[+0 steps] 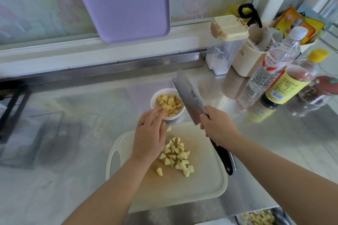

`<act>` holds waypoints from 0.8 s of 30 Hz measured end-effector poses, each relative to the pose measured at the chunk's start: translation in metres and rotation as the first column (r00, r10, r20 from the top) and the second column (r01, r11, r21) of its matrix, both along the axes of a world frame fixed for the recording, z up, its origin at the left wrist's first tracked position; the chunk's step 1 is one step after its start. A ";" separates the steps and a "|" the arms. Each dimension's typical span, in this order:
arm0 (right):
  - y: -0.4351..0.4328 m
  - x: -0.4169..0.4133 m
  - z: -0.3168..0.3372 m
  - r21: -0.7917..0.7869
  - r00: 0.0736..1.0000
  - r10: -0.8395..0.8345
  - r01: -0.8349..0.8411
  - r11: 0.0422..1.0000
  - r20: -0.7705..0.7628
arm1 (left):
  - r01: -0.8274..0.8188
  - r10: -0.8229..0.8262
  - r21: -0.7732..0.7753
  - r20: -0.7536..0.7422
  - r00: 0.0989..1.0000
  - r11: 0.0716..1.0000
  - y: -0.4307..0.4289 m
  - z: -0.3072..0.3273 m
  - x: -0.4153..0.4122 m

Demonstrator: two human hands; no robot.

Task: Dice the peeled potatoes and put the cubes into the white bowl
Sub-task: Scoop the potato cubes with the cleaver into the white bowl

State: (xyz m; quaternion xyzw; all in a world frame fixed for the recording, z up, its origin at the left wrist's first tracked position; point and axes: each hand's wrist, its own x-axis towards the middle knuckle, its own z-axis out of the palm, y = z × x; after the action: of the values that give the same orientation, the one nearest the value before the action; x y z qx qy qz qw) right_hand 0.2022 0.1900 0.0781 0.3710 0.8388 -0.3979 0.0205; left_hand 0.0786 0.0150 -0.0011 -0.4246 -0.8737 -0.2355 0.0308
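Observation:
A small white bowl with several potato cubes stands just beyond the white cutting board. More potato cubes lie in a loose heap on the board, and one cube sits near its far edge. My left hand reaches over the bowl's near rim, its fingertips at the cubes inside. Whether the fingers pinch a cube is hidden. My right hand grips a cleaver by the handle, the blade raised and pointing away beside the bowl.
Bottles, a cream-lidded container and a utensil holder crowd the counter's back right. A purple board leans on the wall. Another container of potato pieces shows at the bottom right. A dark stove edge is at the left.

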 end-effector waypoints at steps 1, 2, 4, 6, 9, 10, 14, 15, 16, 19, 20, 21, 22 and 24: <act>-0.002 0.014 -0.005 -0.020 0.999 -0.034 0.034 0.999 0.007 | -0.021 0.020 0.044 0.043 0.999 0.999 -0.006 -0.004 0.011; -0.006 0.029 -0.011 -0.039 0.997 -0.070 0.070 0.997 0.017 | -0.035 0.031 0.044 0.079 0.996 0.998 -0.010 -0.008 0.022; -0.015 0.059 -0.024 -0.074 0.990 -0.130 0.134 0.988 0.054 | -0.064 0.069 -0.036 0.141 0.988 0.997 -0.012 -0.017 0.041; -0.023 0.082 -0.037 -0.099 0.985 -0.149 0.157 0.983 0.088 | -0.105 0.129 -0.119 0.212 0.969 0.987 -0.005 -0.024 0.048; -0.032 0.100 -0.055 -0.111 0.985 -0.107 0.123 0.986 0.138 | -0.095 0.134 -0.156 0.265 0.955 0.983 0.010 -0.025 0.049; -0.035 0.103 -0.060 -0.130 0.986 -0.083 0.102 0.986 0.148 | -0.068 0.108 -0.148 0.282 0.953 0.987 0.013 -0.024 0.050; -0.043 0.108 -0.067 -0.164 0.982 -0.007 0.039 0.986 0.189 | 0.027 0.009 -0.100 0.346 0.938 0.995 0.011 -0.021 0.066; -0.044 0.108 -0.067 -0.157 0.981 0.012 0.019 0.987 0.191 | 0.025 0.007 -0.094 0.326 0.945 0.995 0.008 -0.021 0.074; -0.045 0.108 -0.068 -0.151 0.980 0.034 -0.004 0.989 0.196 | 0.019 0.011 -0.101 0.286 0.958 0.995 0.005 -0.022 0.083; -0.054 0.105 -0.067 -0.159 0.968 0.119 -0.085 0.984 0.220 | -0.035 0.054 -0.156 0.120 0.991 0.987 0.004 -0.029 0.108; -0.058 0.102 -0.067 -0.166 0.964 0.143 -0.107 0.980 0.225 | -0.072 0.086 -0.163 0.081 0.993 0.984 0.006 -0.031 0.112; -0.061 0.099 -0.067 -0.179 0.962 0.160 -0.121 0.976 0.224 | -0.111 0.122 -0.160 0.062 0.991 0.981 0.010 -0.032 0.113; -0.065 0.095 -0.068 -0.198 0.962 0.173 -0.131 0.971 0.211 | -0.147 0.159 -0.151 0.067 0.985 0.977 0.014 -0.033 0.112; -0.071 0.087 -0.068 -0.244 0.964 0.196 -0.150 0.958 0.177 | -0.206 0.222 -0.147 0.107 0.969 0.967 0.019 -0.035 0.108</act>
State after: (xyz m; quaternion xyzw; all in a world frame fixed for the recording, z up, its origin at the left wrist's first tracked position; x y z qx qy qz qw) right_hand 0.2895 0.1192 0.0098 0.3290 0.8105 -0.4491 0.1821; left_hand 0.1867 0.0337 -0.0357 -0.3134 -0.9286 -0.1968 -0.0267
